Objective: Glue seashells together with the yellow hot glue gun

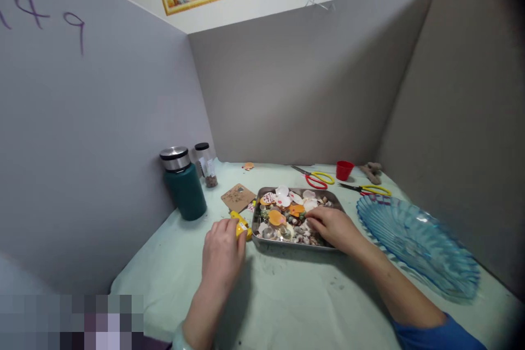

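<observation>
Clock taken from above the metal tray, 12 at the far wall. Tray sits on the green-covered desk, heaped with shells and a few orange pieces.

Left hand at 8 o'clock, half curled, fingers against a yellow tool just beside the tray; cannot tell if it is gripped. Right hand comes in from 4, fingertips drawn together over the shells; cannot tell if anything is pinched.

Around: brown card at 10, teal bottle beyond it; scissors at 1; red cup at 2; blue dish toward 3–4.
</observation>
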{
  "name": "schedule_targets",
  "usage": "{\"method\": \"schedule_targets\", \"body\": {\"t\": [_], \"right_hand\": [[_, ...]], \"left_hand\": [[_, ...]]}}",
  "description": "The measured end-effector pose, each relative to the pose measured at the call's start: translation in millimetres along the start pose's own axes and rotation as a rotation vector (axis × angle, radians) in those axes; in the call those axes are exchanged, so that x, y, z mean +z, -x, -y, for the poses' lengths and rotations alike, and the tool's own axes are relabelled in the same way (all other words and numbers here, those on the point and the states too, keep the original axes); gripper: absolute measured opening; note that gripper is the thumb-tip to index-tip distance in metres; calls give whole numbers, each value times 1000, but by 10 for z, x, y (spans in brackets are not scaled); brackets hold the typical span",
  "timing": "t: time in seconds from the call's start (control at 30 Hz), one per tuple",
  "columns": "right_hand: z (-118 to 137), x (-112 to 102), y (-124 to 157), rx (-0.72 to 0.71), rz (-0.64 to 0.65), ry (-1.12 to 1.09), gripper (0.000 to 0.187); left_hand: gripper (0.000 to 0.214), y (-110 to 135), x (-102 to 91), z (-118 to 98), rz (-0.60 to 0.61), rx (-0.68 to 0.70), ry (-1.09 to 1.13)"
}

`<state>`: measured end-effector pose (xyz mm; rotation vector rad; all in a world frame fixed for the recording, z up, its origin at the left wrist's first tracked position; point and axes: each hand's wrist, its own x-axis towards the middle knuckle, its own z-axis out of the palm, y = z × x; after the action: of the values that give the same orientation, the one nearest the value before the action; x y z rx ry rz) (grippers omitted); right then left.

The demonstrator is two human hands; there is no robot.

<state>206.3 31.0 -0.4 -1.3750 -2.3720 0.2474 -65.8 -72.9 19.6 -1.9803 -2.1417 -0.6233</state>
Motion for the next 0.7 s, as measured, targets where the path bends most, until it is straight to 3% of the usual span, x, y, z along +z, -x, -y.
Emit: {"method": "schedule_targets", "body": {"t": [0.13,0.27,0.4,0.53,0.7], "right_hand": [[0,0,-7,20,2,7,28],[25,-7,-8,21,3,19,27],[60,-30,-8,17,4,30,27],[73,-39,0,16,15,40,25],[113,-83,-38,47,7,82,23]], "left_hand": [[21,-235,50,-327,104,186,94],[21,-546,244,-545,236,254,97],[21,-752,441,-576,273,259,95],[24,-807,534,-573,289,247,145],[6,-806,562,-536,238,141,293]]}}
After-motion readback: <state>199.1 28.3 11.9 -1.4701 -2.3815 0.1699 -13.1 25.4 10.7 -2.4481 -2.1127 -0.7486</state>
